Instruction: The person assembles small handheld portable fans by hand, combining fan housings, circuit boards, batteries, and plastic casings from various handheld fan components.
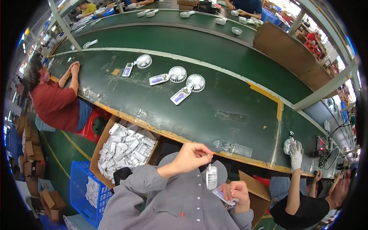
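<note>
Above my lap, my left hand (191,156) is closed in a pinch at the bench's near edge; what its fingertips hold is too small to make out. Just below them is a white slatted part (211,177), which looks like a fan head seen from the side. Lower right, my right hand (234,191) is closed around a white fan handle (220,194) with a purple-blue area on its face. Whether the slatted part joins this handle is unclear. On the bench lie three white handheld fans (177,74), their handles showing purple-blue inside.
A green bench (230,103) with a worn yellow edge spans the front. At left stand a carton (94,163) of small white parts and a blue crate (78,191). A person in red (53,101) sits left; a person's gloved hand (296,153) touches a fan at right.
</note>
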Demonstrator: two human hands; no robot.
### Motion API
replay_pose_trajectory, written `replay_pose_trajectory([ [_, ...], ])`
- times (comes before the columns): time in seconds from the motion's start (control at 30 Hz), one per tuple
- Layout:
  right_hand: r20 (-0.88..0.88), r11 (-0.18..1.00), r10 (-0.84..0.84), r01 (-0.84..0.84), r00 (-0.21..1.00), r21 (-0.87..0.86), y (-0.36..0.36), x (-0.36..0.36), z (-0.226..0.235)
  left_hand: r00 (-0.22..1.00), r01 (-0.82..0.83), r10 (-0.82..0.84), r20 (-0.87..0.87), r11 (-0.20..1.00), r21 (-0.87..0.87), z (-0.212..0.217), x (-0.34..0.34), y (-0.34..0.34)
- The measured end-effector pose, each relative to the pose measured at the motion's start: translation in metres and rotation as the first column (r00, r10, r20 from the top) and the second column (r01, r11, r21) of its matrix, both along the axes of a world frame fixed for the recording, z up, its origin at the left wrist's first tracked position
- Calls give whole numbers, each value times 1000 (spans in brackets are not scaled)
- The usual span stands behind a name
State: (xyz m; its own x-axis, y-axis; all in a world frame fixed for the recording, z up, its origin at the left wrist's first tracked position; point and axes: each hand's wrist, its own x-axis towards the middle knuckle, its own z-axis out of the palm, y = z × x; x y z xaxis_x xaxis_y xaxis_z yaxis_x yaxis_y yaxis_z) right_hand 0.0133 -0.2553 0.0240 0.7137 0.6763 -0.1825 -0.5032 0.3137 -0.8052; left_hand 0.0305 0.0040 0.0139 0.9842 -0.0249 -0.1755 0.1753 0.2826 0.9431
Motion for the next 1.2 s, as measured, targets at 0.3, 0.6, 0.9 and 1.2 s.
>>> replay_pose_trajectory([
  [0.3, 33, 315, -198, 95, 980, -944, -227, -95, -185, 983, 119, -75, 168, 955, -271, 9, 10, -3],
  [0.6, 680, 682, -358, 677, 639, -277, -12, -32, -63, 951, 283, -300, 74, 749, -600, 15, 26, -74],
  [0.9, 326, 844, -500, 535, 802, -22, 51, 12, -41, 994, 92, -44, 95, 811, -578, 54, 64, -79],
  [1.2, -304, 599, -751, 798, 586, 58, 26, 72, -48, 926, -85, -59, 372, 929, 361, 42, 131, -12],
])
